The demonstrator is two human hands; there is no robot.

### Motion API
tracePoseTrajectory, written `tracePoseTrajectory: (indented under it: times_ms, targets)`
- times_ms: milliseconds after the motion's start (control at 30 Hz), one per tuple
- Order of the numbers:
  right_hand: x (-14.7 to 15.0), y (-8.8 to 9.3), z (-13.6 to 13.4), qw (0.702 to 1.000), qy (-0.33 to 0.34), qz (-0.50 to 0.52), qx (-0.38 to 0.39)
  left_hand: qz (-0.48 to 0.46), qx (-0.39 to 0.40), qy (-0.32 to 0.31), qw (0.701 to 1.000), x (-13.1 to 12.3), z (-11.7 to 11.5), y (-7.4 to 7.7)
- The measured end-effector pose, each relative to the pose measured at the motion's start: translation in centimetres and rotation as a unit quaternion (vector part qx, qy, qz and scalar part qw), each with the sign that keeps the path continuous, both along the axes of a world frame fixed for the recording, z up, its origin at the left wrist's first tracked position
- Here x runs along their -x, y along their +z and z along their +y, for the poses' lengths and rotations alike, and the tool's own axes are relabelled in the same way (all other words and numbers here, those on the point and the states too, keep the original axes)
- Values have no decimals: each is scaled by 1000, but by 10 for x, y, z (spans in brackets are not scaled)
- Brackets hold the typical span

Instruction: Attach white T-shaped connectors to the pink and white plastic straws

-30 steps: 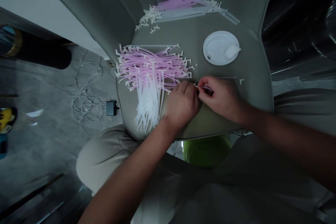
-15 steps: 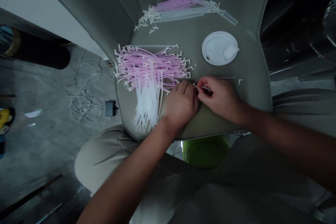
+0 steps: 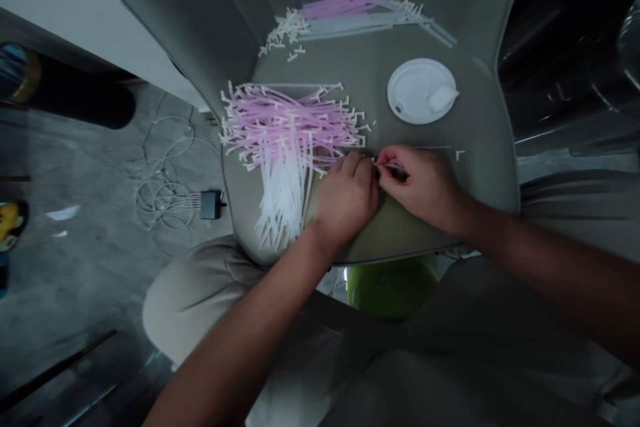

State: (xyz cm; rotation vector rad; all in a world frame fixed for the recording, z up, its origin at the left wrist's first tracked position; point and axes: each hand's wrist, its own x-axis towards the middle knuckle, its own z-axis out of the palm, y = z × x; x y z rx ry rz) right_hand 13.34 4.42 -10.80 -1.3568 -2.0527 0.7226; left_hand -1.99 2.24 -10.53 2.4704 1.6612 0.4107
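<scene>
My right hand (image 3: 417,180) pinches a thin purple tube (image 3: 394,166) between thumb and fingertips. Touching those fingertips is my left hand (image 3: 349,188), curled shut with its back to me. A small white connector (image 3: 373,160) peeks out at its fingers, mostly hidden. Left of the hands lies a heap of purple tubes (image 3: 295,117) with white angled connectors on their ends. A bundle of white tubes (image 3: 284,193) overlaps its lower part. Beyond my right hand are another thin purple tube (image 3: 434,147) and a loose angled connector (image 3: 459,155).
On the chair seat (image 3: 345,60) stands a white oval lid (image 3: 421,90) bearing a small white pointed piece (image 3: 442,99). Toward the backrest lie more purple tubes (image 3: 345,5) and loose white connectors (image 3: 289,28). Tangled cables with a dark box (image 3: 211,205) rest on the floor.
The view has shifted slightly. Both hands stay together at nearly the same spot, with the purple tube still in my right fingertips.
</scene>
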Motion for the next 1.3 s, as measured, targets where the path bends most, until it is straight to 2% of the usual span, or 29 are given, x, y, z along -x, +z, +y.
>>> tracePoseTrajectory:
  times_ms: [200,433,633,1000,1300]
  targets:
    - [-1,1,-1,1000,3,-2,2,3,10,0,1000,0,0,2]
    - [-1,5,-1,999,1,33,22,-55,0,1,998,2,0,1]
    - [-1,8,1,999,-12,39,35,-118,10,25,993,3,2,3]
    - [0,6,1,999,-9,24,21,-87,41,15,995,4,3,5]
    - [0,2,0,999,-17,16,23,-57,27,9,998,2,3,5]
